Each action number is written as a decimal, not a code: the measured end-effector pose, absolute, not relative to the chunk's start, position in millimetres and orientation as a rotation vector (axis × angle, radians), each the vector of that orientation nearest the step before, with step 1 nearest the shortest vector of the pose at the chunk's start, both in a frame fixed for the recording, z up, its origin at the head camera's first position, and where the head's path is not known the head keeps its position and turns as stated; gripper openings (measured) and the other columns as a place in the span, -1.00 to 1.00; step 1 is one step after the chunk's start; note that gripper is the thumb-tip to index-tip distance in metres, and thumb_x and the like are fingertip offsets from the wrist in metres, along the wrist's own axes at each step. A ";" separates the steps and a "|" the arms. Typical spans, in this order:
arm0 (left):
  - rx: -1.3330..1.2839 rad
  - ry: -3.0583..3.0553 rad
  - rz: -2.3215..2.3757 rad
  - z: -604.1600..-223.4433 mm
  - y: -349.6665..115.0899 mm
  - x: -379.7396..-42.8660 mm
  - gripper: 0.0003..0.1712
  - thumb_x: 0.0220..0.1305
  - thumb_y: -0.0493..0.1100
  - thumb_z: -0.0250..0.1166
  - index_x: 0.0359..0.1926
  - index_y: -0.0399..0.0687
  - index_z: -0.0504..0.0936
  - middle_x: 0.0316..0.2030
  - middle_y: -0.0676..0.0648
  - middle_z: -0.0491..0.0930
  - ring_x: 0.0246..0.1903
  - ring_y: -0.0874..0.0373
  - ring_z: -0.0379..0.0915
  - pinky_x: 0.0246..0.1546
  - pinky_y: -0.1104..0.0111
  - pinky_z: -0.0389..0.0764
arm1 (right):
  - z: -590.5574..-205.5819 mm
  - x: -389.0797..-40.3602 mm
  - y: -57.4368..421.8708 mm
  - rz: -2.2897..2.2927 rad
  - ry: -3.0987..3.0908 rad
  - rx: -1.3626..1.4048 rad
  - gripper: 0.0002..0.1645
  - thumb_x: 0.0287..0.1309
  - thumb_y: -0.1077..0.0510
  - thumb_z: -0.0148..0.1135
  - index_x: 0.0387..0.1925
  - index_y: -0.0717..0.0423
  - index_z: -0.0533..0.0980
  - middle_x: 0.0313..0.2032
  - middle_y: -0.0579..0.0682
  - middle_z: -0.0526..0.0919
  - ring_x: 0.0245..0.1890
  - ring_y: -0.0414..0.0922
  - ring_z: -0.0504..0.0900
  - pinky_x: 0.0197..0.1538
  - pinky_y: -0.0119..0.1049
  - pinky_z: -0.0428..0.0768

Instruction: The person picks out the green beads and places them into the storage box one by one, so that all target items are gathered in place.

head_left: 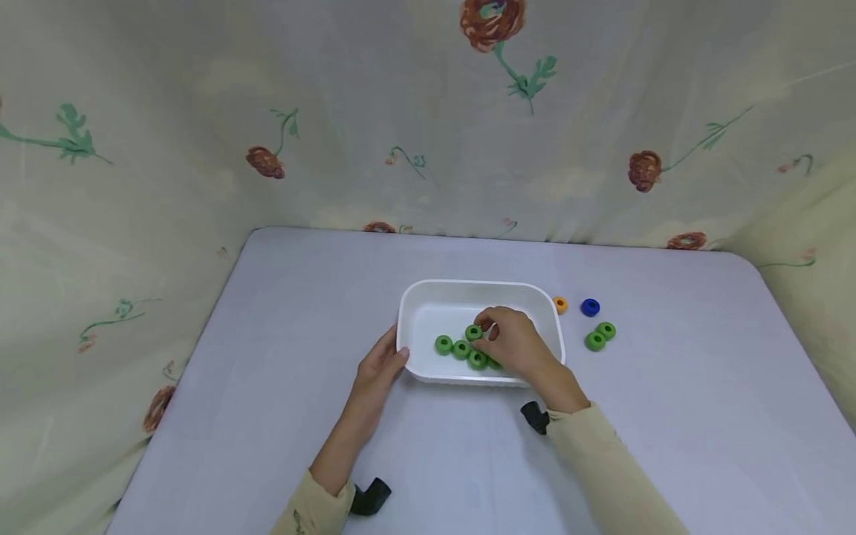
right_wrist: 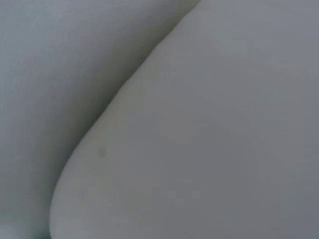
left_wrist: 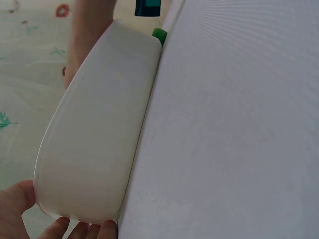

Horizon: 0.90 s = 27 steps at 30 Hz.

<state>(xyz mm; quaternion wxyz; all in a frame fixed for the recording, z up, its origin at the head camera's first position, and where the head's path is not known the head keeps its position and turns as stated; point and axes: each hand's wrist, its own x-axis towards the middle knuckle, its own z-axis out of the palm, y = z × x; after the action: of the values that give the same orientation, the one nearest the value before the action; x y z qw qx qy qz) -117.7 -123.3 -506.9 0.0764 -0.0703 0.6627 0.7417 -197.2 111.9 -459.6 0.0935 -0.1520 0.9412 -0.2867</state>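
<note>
A white rectangular tray (head_left: pixel 428 297) stands on the table. My left hand (head_left: pixel 381 371) grips its left end, thumb at the rim and fingers against the outside wall; the left wrist view shows these fingertips (left_wrist: pixel 107 229) on the tray wall (left_wrist: pixel 99 124). Inside the tray, my right hand (head_left: pixel 515 342) pinches a green bead (head_left: pixel 473 332) with a dark hole between thumb and forefinger. Several more green beads (head_left: pixel 461 350) lie in a row just below it, one partly hidden by the hand. Only blurred pale surfaces fill the right wrist view.
Right of the tray lie an orange bead (head_left: pixel 560 305) close to its rim, a blue bead (head_left: pixel 590 307) and two green beads (head_left: pixel 596 341). A flowered curtain (head_left: pixel 428 134) hangs behind the table (head_left: pixel 301 297). Black wrist devices (head_left: pixel 371 496) stick out beside both sleeves.
</note>
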 end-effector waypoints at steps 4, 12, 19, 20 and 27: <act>-0.199 1.984 2.225 -507.2 -123.5 -118.5 -0.36 0.49 -0.06 0.16 0.51 0.23 0.23 0.56 0.07 0.14 0.57 0.15 0.03 0.54 0.22 0.27 | -460.1 -201.2 111.3 -0.833 2.763 -0.478 -0.66 0.11 0.16 0.48 -0.06 0.14 0.64 -0.30 0.02 0.69 -0.32 -0.14 0.57 -0.24 -0.34 0.53; -0.205 1.981 2.219 -505.3 -122.3 -117.9 -0.36 0.49 -0.06 0.16 0.52 0.24 0.22 0.56 0.07 0.14 0.56 0.14 0.05 0.53 0.23 0.27 | -461.5 -205.4 111.3 -0.848 2.720 -0.532 -0.67 0.10 0.22 0.46 -0.07 0.18 0.63 -0.28 0.04 0.70 -0.31 -0.14 0.59 -0.21 -0.34 0.56; -0.208 1.980 2.220 -504.1 -122.4 -117.5 -0.36 0.49 -0.06 0.16 0.52 0.23 0.23 0.55 0.08 0.14 0.56 0.15 0.05 0.53 0.25 0.26 | -464.3 -204.9 111.5 -0.874 2.735 -0.554 -0.68 0.07 0.27 0.46 -0.10 0.21 0.63 -0.30 0.04 0.70 -0.35 -0.16 0.57 -0.26 -0.38 0.54; -0.209 1.980 2.220 -504.1 -122.5 -117.5 -0.36 0.49 -0.06 0.16 0.52 0.22 0.23 0.56 0.08 0.14 0.56 0.15 0.04 0.53 0.25 0.26 | -464.4 -205.1 111.3 -0.869 2.732 -0.552 -0.68 0.07 0.27 0.46 -0.09 0.21 0.63 -0.30 0.04 0.70 -0.34 -0.15 0.57 -0.26 -0.37 0.55; -0.217 1.980 2.217 -504.6 -123.4 -116.8 -0.35 0.49 -0.06 0.15 0.52 0.21 0.22 0.56 0.08 0.13 0.57 0.15 0.04 0.53 0.25 0.26 | -465.1 -206.5 110.9 -0.838 2.700 -0.535 -0.66 0.10 0.29 0.42 -0.04 0.18 0.63 -0.27 0.04 0.71 -0.30 -0.13 0.59 -0.20 -0.32 0.57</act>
<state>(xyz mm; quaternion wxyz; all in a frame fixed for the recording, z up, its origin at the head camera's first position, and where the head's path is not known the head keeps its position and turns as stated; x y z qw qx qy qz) -116.8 -123.4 -504.6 0.0804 -0.0727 0.6622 0.7414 -206.5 110.9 -465.1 0.1318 -0.1843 0.9303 -0.2886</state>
